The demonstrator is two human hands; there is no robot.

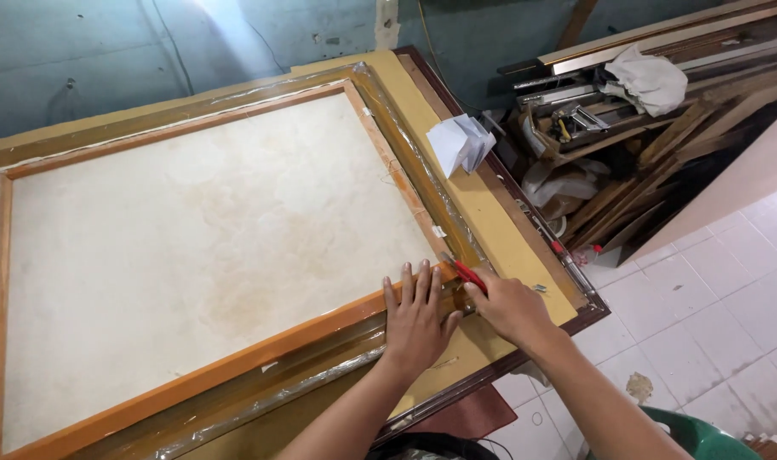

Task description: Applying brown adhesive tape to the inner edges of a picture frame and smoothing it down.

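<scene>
We see a large framed canvas (201, 230) lying face down and flat on the bench, its cream, stained backing edged by an orange wooden stretcher and clear plastic wrap along the rim. At its near right corner we find a slim red-handled cutter (467, 273), angled with its tip toward the frame's corner, lying over the wrapped edge.

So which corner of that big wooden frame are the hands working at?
The near right corner: the left hand presses flat beside it and the right hand holds a red tool there. The other corners are untouched.
</scene>
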